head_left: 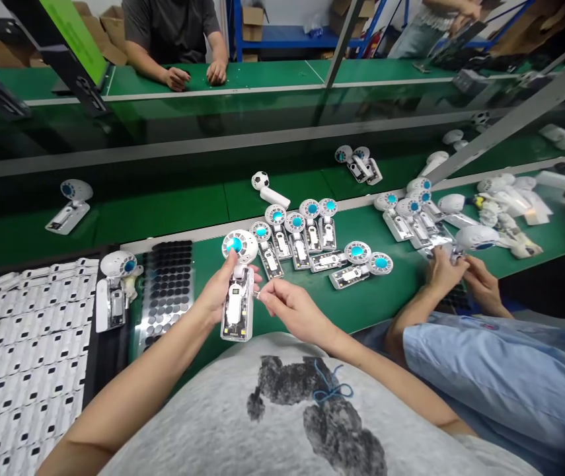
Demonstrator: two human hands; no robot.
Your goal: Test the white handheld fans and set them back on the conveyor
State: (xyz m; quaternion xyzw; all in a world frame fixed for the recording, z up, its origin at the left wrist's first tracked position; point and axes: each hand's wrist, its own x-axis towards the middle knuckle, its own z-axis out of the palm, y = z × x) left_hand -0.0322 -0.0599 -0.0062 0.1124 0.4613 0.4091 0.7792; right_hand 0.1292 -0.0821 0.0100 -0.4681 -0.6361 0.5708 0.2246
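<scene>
Fingers (231, 262) of the left hand (216, 291) grip the fan (235, 311) face up near the counter (334, 305), seemingly to steady it for the right hand (295, 309), pinching something tiny (257, 295) at its edge; other fans (299, 248) lie beyond, likely for easy reach

Bare bench (364, 304) opens beyond the right hand (287, 304), below the two lying fans (346, 276); farther right, a co-worker's hands (443, 271) block the way. Straight ahead, the fan group (299, 250) obstructs the route to the rail (188, 233). A narrow gap runs between the disc sheet (167, 284) and the left hand (217, 291). Past the rail, the belt (178, 211) is open between the lone fan (69, 215) and the ball-topped piece (275, 196).
</scene>
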